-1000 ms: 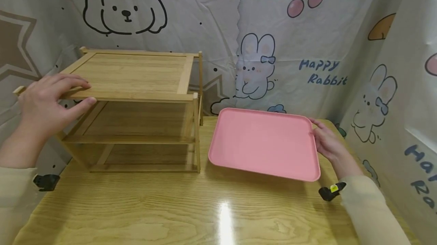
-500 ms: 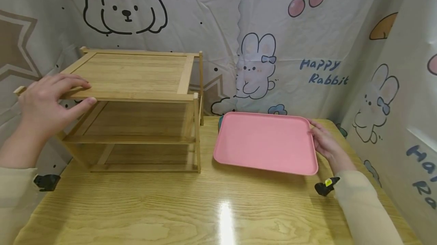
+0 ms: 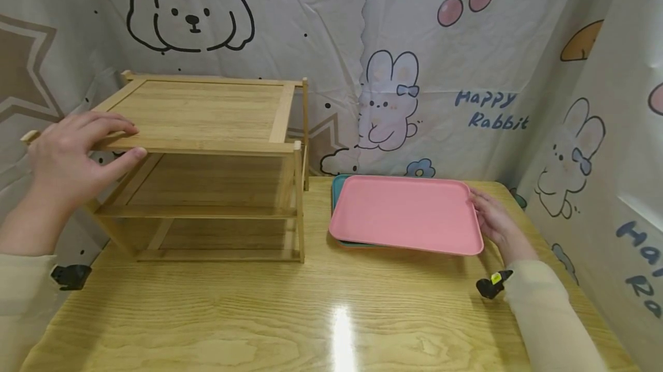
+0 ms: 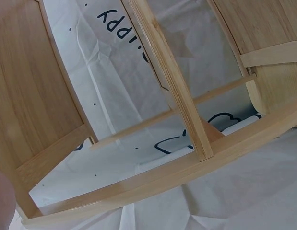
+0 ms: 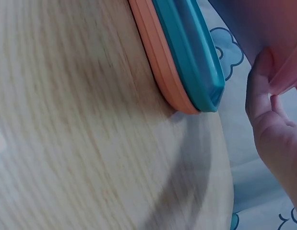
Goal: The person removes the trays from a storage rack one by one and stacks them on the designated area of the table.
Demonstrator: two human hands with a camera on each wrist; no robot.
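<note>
A pink tray (image 3: pixel 404 211) is tilted over a teal tray (image 3: pixel 338 186), its right end raised. My right hand (image 3: pixel 499 219) grips the pink tray's right edge, thumb underneath in the right wrist view. There, the teal tray (image 5: pixel 191 52) lies on an orange tray (image 5: pixel 162 62) on the table, with a gap between them and the pink tray at this end. On the left stands a three-level wooden shelf rack (image 3: pixel 202 113). My left hand (image 3: pixel 72 153) holds its top board at the front left corner, fingers on top and thumb at the front edge.
The wooden table (image 3: pixel 233 308) extends in front of the rack and trays. Behind stands a printed fabric backdrop (image 3: pixel 321 26), which also lines the left and right sides. The rack's right posts stand a short way left of the trays.
My right hand has lowered the pink tray and shifted it slightly right, over the other trays. The teal tray's left edge has come into view. The left hand stays put.
</note>
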